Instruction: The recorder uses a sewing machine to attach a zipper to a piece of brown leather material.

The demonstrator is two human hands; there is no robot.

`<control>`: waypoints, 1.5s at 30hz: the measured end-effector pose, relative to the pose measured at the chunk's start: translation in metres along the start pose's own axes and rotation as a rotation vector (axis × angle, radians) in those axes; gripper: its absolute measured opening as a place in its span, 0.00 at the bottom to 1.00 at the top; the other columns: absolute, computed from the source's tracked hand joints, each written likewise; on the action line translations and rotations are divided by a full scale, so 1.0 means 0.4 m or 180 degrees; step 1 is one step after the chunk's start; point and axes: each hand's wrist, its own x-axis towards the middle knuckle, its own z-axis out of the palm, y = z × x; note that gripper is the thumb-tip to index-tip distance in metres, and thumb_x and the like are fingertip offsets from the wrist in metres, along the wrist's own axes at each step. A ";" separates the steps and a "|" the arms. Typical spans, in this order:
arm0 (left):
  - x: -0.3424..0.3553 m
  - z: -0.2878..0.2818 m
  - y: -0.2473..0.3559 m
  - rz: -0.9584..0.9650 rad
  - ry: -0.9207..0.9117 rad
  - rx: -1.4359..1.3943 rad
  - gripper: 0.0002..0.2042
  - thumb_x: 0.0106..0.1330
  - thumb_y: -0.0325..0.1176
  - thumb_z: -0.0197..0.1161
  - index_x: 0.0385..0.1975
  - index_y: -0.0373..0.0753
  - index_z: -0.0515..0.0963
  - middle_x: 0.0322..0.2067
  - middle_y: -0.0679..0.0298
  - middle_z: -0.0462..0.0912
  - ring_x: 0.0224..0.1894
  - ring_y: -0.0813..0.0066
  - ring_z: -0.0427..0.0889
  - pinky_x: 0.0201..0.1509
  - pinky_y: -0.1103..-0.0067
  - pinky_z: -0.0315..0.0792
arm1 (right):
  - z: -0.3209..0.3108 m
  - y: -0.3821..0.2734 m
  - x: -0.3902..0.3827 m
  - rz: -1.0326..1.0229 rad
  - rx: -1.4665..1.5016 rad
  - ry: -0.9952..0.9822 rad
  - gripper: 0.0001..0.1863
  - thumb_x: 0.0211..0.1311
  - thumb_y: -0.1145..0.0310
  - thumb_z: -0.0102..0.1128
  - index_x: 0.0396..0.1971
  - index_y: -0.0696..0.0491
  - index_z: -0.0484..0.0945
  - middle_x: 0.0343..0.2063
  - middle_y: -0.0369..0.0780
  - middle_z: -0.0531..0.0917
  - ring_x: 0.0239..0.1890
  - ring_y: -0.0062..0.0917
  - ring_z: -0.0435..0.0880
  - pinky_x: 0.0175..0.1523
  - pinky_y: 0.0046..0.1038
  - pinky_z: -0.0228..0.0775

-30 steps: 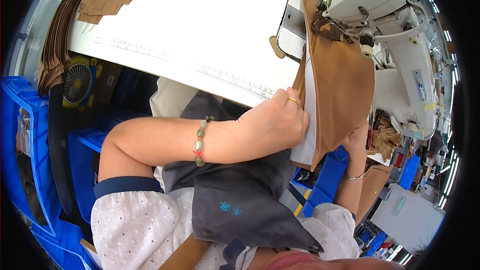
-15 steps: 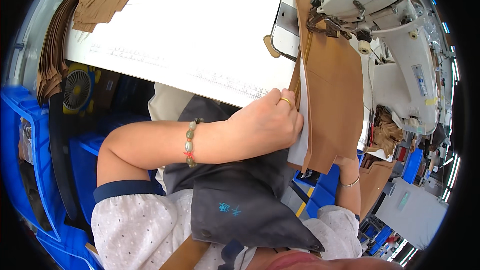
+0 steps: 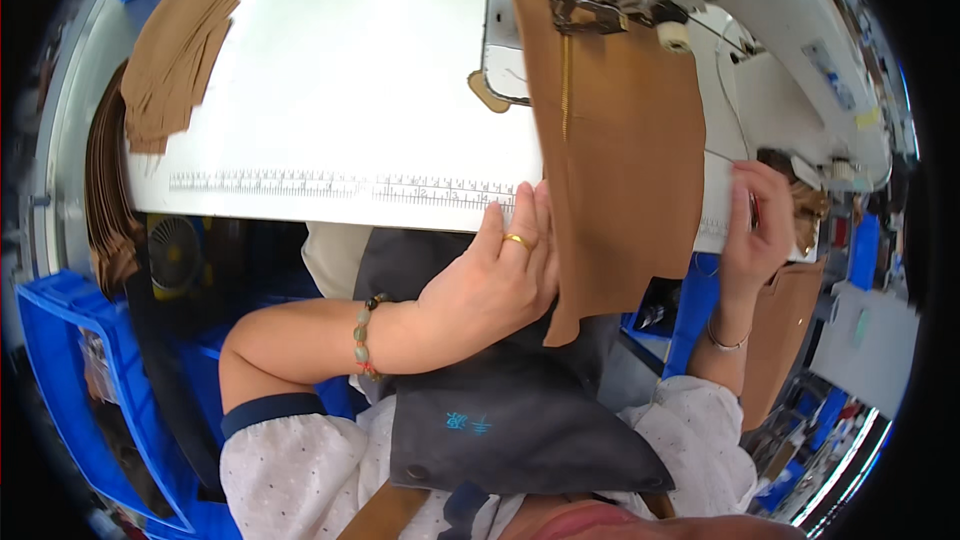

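Observation:
A brown panel [image 3: 625,170], which looks like leather or similar sheet, lies under the sewing machine head [image 3: 600,15], its near end hanging past the table edge. A gold-coloured zipper [image 3: 566,90] runs along its left part from the presser area. My left hand [image 3: 500,275] rests at the panel's left edge, fingers stretched out on the table; part of it is hidden by the panel. To the right of the panel, my right hand [image 3: 760,225] is raised with curved fingers apart. A small red and dark object shows in the gap between thumb and fingers; its kind is unclear.
The white table [image 3: 340,90] has a ruler scale [image 3: 330,185] along its front edge. Brown pieces [image 3: 190,50] are fanned at the far left, and more pieces [image 3: 105,170] hang over the left edge. Blue bins [image 3: 75,340] stand at lower left. Brown scraps [image 3: 808,202] lie at right.
My right hand has come from beneath the panel's near right corner to beside the panel. My left fingers have straightened from a closed grip at its edge. The panel lies flatter, showing the zipper.

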 end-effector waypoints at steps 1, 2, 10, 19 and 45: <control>-0.004 -0.001 -0.001 0.0113 -0.0013 0.0009 0.19 0.63 0.34 0.60 0.47 0.25 0.83 0.54 0.37 0.83 0.59 0.41 0.80 0.58 0.62 0.80 | 0.025 -0.052 -0.002 -0.0151 0.0282 -0.0394 0.08 0.67 0.75 0.65 0.44 0.57 0.86 0.43 0.44 0.87 0.45 0.33 0.86 0.55 0.31 0.77; -0.007 0.004 0.000 0.0093 -0.0075 -0.0067 0.20 0.62 0.34 0.60 0.48 0.25 0.83 0.54 0.38 0.83 0.60 0.41 0.79 0.59 0.61 0.79 | 0.055 -0.078 -0.013 -0.0470 0.0213 -0.0786 0.12 0.65 0.72 0.68 0.47 0.55 0.85 0.46 0.44 0.86 0.49 0.35 0.85 0.58 0.35 0.76; -0.066 0.023 -0.013 -0.0187 0.0193 -0.0980 0.25 0.59 0.33 0.63 0.59 0.37 0.79 0.59 0.52 0.80 0.62 0.50 0.80 0.64 0.57 0.77 | 0.157 -0.154 -0.078 -0.1116 -0.0125 -0.1313 0.24 0.62 0.59 0.69 0.56 0.50 0.83 0.56 0.45 0.82 0.57 0.40 0.82 0.62 0.48 0.75; -0.026 0.000 -0.194 -0.1033 0.0437 -0.1666 0.18 0.60 0.31 0.70 0.51 0.37 0.82 0.54 0.57 0.84 0.62 0.55 0.81 0.64 0.63 0.77 | 0.164 -0.158 -0.089 -0.1401 -0.0199 -0.1257 0.24 0.63 0.58 0.66 0.55 0.56 0.82 0.52 0.49 0.83 0.57 0.42 0.82 0.62 0.45 0.76; 0.098 0.010 -0.185 -0.0635 -0.0245 -0.1645 0.45 0.44 0.52 0.77 0.64 0.32 0.75 0.67 0.57 0.75 0.58 0.54 0.77 0.64 0.65 0.73 | 0.196 -0.049 0.060 -0.1336 -0.0021 -0.1629 0.39 0.46 0.40 0.72 0.53 0.54 0.84 0.59 0.43 0.82 0.65 0.34 0.78 0.75 0.47 0.62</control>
